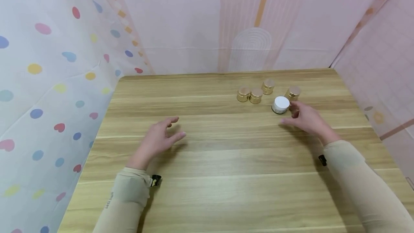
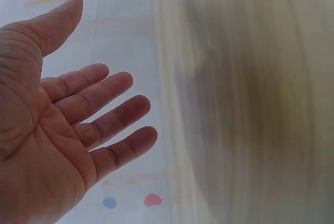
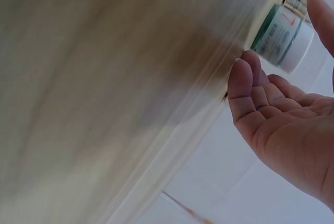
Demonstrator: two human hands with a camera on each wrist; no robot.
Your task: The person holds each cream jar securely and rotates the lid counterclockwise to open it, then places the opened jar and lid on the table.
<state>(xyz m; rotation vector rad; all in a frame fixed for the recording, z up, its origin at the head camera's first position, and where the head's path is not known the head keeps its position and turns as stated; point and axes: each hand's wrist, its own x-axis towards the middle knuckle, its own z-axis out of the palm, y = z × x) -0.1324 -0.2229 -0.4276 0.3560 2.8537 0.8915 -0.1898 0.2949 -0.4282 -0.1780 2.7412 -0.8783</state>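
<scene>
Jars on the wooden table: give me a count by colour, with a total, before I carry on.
Gold jars: 4
White-lidded jar: 1
Total: 5

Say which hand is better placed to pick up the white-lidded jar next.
Probably the right hand: its fingertips are right by the white-lidded jar, though contact is unclear. The left hand is across the wooden table, well away from that jar and the gold jars.
</scene>
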